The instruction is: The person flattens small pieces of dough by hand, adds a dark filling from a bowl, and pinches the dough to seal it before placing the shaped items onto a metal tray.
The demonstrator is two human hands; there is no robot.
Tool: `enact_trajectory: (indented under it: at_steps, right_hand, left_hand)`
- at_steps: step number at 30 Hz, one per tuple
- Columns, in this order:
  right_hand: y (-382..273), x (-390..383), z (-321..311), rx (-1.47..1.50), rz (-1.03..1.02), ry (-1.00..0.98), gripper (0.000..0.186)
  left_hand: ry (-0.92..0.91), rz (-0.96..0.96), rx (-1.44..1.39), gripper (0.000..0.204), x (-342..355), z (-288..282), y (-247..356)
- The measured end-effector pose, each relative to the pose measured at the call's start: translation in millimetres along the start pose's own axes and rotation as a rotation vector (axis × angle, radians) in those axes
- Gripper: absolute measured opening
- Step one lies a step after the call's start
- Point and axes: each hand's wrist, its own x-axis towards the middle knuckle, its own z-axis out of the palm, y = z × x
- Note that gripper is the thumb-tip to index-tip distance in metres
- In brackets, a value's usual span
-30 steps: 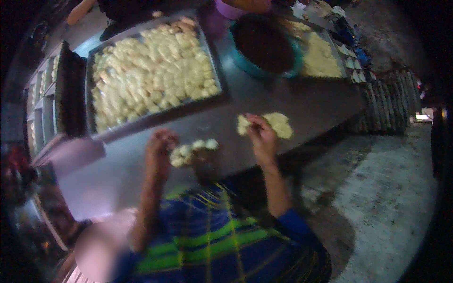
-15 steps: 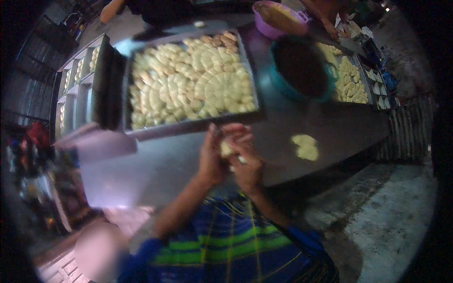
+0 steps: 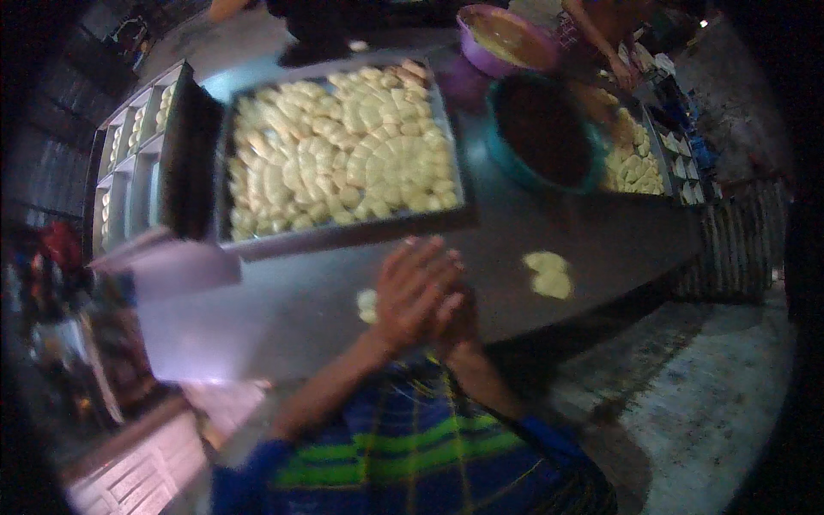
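My two hands are pressed together over the near part of the table, palms facing. The back and fingers of my left hand [image 3: 412, 292] show, closed against my right hand [image 3: 457, 322]. Whatever lies between the palms is hidden. A small pale lump of dough [image 3: 367, 305] shows right beside my left hand; I cannot tell whether it rests on the table or touches the hand. To the right, flattened yellowish dough pieces [image 3: 549, 275] lie on the table. Beyond my hands, a large tray [image 3: 343, 230] is filled with shaped dough pieces.
A divided rack [image 3: 129, 172] of dough stands at the left. A teal basin [image 3: 505, 154] with dark contents and a purple basin [image 3: 476, 53] stand to the right of the tray. More dough pieces [image 3: 637, 163] lie farther right. Another person's arm [image 3: 601, 39] reaches in there.
My hands have turned and pressed together; the dough visible between them before is now hidden. The small lump beside my left hand has come into view. The other person's arm has shifted.
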Motion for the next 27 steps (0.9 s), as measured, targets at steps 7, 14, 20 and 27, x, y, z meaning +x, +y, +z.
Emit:
enact_trajectory:
  at_steps: [7, 14, 20, 27]
  right_hand:
    - [-46, 19, -3, 0.045, -0.227, -0.310, 0.049]
    - [1, 8, -60, 0.427, 0.137, -0.052, 0.040]
    - [-131, 124, -155, -0.130, 0.006, 0.157, 0.032]
    - [-137, 251, -260, -1.189, 0.050, -0.430, 0.015]
  left_hand:
    - [-0.123, 0.060, -0.503, 0.025, -16, 18, -21]
    - [-0.078, -0.699, -1.186, 0.059, -7, 49, 0]
    - [-0.246, -1.105, -1.215, 0.024, -22, 4, -23]
    - [-0.005, -1.116, -0.987, 0.017, -61, -10, -65]
